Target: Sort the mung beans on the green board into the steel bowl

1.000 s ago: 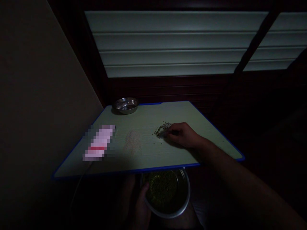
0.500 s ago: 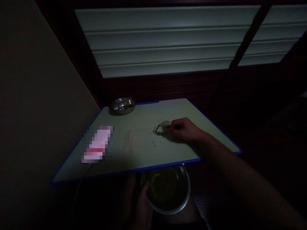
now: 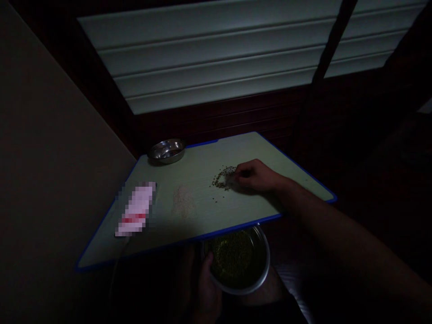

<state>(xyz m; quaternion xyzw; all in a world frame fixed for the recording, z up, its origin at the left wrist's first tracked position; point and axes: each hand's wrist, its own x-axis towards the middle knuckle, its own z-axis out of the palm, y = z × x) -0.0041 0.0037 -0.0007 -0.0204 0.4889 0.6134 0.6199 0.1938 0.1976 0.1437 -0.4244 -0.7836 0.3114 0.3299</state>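
Note:
My right hand [image 3: 256, 176] rests on the pale blue-edged table [image 3: 202, 216], fingers curled against a small heap of dark green beans [image 3: 223, 177] mixed with some white grains. Whether the fingertips pinch anything is too dim to see. Below the table's front edge, my left hand [image 3: 205, 288] grips the rim of a steel bowl [image 3: 263, 274] filled with green beans. A little pile of white grains [image 3: 183, 201] lies left of the bean heap.
An empty small steel bowl [image 3: 167, 150] stands at the table's far left corner. A flat pinkish-white object [image 3: 135, 209] lies near the left edge, with a thin cord hanging below it. A wall stands close on the left; a shuttered window lies beyond.
My right hand has shifted slightly among the beans, staying at the heap. The view has tilted and drifted a little. The left hand keeps hold of the bowl.

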